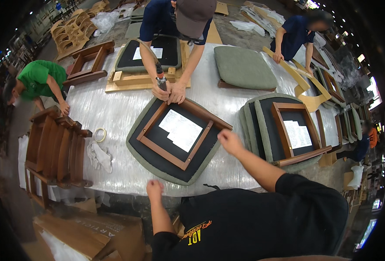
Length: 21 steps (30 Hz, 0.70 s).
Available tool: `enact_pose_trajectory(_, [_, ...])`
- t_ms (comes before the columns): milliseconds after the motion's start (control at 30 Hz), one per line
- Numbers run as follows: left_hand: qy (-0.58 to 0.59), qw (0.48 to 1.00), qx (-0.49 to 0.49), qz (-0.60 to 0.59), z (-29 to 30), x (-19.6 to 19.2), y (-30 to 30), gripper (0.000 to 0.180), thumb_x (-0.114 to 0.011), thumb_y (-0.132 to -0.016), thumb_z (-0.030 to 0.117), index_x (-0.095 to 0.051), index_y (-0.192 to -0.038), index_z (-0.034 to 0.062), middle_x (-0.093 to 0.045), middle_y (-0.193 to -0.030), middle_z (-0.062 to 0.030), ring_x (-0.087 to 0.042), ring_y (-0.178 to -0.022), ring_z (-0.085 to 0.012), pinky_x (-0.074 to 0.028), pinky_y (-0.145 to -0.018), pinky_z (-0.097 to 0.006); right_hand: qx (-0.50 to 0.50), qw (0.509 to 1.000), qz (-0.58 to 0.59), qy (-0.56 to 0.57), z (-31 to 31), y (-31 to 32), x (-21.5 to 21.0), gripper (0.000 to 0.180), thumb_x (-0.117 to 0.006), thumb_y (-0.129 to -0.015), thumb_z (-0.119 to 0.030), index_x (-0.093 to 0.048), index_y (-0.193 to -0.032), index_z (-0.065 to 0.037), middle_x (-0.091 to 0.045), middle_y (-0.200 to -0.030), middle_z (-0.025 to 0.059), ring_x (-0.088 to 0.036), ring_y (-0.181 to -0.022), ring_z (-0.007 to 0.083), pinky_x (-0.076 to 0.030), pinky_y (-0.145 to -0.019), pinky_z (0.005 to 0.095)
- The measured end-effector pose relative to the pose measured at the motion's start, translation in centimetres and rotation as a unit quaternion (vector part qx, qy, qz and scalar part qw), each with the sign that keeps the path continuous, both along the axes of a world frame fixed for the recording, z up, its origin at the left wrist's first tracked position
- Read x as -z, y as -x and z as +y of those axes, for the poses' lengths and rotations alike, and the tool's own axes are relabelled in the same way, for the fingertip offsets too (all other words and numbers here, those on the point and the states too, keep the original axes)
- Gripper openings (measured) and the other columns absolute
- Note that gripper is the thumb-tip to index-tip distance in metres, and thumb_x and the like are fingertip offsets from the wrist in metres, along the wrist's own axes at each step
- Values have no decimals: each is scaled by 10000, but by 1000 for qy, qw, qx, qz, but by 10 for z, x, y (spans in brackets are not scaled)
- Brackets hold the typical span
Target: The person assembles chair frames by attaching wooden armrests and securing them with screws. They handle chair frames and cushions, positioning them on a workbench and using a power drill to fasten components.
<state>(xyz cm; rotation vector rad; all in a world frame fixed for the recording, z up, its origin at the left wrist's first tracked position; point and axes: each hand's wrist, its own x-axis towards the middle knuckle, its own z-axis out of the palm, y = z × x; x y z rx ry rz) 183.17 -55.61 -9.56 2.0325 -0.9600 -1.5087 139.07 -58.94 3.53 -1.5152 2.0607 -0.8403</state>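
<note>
Shiny plastic film covers the broad work table (118, 104), under which the dim workshop floor spreads away on every side. At its middle lies the upturned seat (160, 140), black underside up and grey-green padding around the rim, with a brown wooden frame (161, 153) on it and white paper sheets (180, 128) inside that frame.

Taking the seat as the dial, my right hand (230, 141) is at three o'clock, just beside the frame's protruding rail end; its fingers are folded into a loose fist with nothing showing in it, and I cannot tell whether it touches the wood. My left hand (154, 190) hangs near the padded rim between six and seven, apart from it, fingers likewise curled in around nothing I can see.

At twelve, a co-worker (197, 21) grips a power driver (161, 82) upright above the frame's far corner. Further out at three leans a stack of seats (262, 126); another cushion (244, 67) lies between one and two. At nine are a tape roll (100, 135) and, beyond it, stacked brown frames (57, 148).
</note>
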Motion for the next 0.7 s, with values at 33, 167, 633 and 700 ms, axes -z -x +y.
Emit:
enact_pose_trajectory(33, [72, 995, -58, -41, -21, 0, 3, 445, -663, -998, 345, -632, -1178, -61, -743, -1006, -213, -741, -821, -249, -571, -622, -360, -10, 997, -55, 61, -27, -1, -15, 226, -698, -953, -234, -712, -1038, -25, -733, -987, 189, -713, -914, 387, -559, -814, 456])
enact_pose_trajectory(167, [32, 990, -140, 7, -83, -3, 16, 632, -761, -959, 350, -515, -1365, -67, -698, -1174, -237, -696, -1057, -308, -561, -862, -398, -1, 985, 149, 88, -123, -9, -36, 344, -722, -925, -245, -667, -1149, 10, -700, -1158, 242, -689, -1043, 405, -550, -909, 468])
enact_pose_trajectory(633, [-30, 983, -84, 159, -116, -24, -8, 568, -862, -867, 304, -636, -1271, -25, -717, -1143, -147, -711, -960, -255, -592, -725, -372, -48, 963, 151, -219, -216, -22, 39, 570, -773, -879, -384, -607, -1262, 6, -685, -1161, 283, -666, -1102, 440, -526, -950, 477])
enact_pose_trajectory(700, [-46, 985, -64, 151, -123, -32, -11, 574, -873, -853, 309, -644, -1271, -10, -721, -1135, -141, -718, -937, -250, -597, -681, -366, -48, 963, 160, -212, -218, -23, 40, 551, -765, -890, -386, -606, -1246, 5, -680, -1154, 282, -664, -1099, 438, -524, -944, 483])
